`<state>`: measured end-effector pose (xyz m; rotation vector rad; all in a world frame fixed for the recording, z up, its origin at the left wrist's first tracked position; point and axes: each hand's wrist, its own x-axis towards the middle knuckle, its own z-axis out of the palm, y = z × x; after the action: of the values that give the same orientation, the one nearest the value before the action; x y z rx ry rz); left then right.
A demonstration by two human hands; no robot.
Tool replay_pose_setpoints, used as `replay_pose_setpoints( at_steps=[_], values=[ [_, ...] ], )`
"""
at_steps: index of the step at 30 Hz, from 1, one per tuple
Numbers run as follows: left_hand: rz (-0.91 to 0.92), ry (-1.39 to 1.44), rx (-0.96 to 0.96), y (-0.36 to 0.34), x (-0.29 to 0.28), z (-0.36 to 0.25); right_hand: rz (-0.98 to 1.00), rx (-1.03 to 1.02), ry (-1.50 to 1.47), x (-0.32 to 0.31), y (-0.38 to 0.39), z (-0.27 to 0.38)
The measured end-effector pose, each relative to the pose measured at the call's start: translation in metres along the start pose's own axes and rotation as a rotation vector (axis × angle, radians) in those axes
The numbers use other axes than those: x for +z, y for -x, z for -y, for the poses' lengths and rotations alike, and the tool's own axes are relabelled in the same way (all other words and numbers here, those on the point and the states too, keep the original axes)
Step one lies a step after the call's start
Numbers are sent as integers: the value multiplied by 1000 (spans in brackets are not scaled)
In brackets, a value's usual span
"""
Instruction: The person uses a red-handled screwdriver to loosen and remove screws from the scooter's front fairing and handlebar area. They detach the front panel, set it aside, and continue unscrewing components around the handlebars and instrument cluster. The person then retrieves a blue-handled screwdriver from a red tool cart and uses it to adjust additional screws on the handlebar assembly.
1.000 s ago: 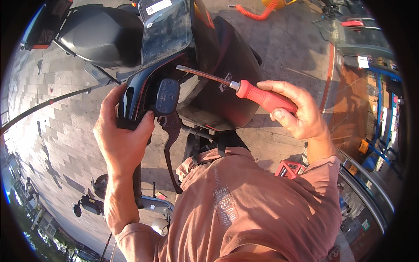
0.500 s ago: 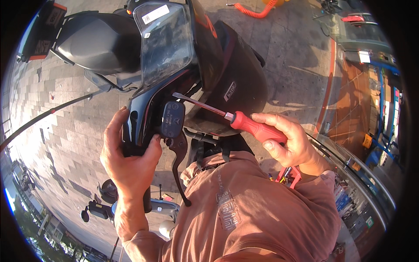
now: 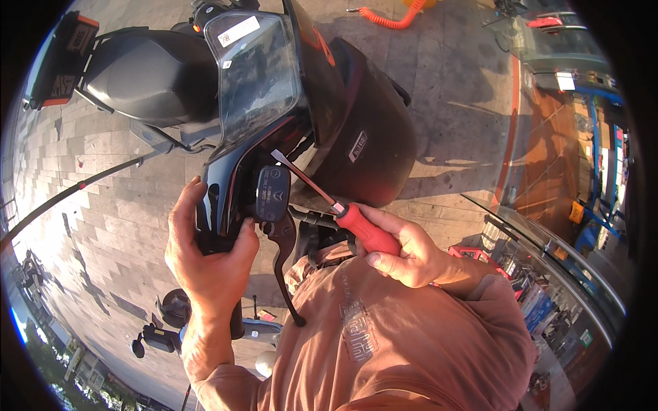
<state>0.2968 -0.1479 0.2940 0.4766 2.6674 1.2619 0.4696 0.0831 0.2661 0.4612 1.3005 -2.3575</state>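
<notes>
My left hand (image 3: 211,277) is closed round the end of a glossy black handlebar cover (image 3: 218,181) on a scooter, thumb on one side and fingers on the other. Close to that thumb sits a dark brake fluid reservoir (image 3: 272,195), with a curved brake lever (image 3: 282,264) hanging toward me. A flathead screwdriver (image 3: 370,231) with a red handle is in my right hand (image 3: 411,257). Its blade points up and left, the tip just above the reservoir beside the cover's inner edge. Whether the tip touches anything, I cannot tell.
Beyond the handlebar are the scooter's display (image 3: 259,72), black seat (image 3: 151,77) and dark front body (image 3: 363,130). An orange coiled hose (image 3: 391,22) lies on the paving at the top. Goods and a glass door edge (image 3: 548,257) stand at right. Another scooter (image 3: 175,308) is at lower left.
My right hand has moved left and nearer my body, so the screwdriver's shaft slants more steeply. Its tip has stayed close to the same spot. My left hand keeps its hold.
</notes>
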Motion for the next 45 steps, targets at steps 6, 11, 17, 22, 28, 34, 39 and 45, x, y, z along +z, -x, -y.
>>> replay_pose_setpoints(
  at_steps=[6,11,17,22,28,34,39,45],
  values=[
    [-9,7,19,-2,-1,1,-288,-369,707,19,-9,-25],
    [-9,115,-103,-2,2,-4,-198,-267,520,14,-10,-21],
    [3,156,-182,-2,4,-11,-84,-123,197,2,0,-18],
    [28,-97,-15,-8,1,-10,-116,-45,-136,4,4,-23],
    [36,-102,-7,-8,0,-5,25,-60,-295,2,-1,-24],
    [27,-59,15,-6,-1,-2,-55,-110,-318,13,-6,-28],
    [17,10,-10,-5,-2,0,-363,-424,510,27,-15,-39],
    [39,-31,6,-9,-4,-2,-262,-347,353,18,-14,-41]
  ],
)
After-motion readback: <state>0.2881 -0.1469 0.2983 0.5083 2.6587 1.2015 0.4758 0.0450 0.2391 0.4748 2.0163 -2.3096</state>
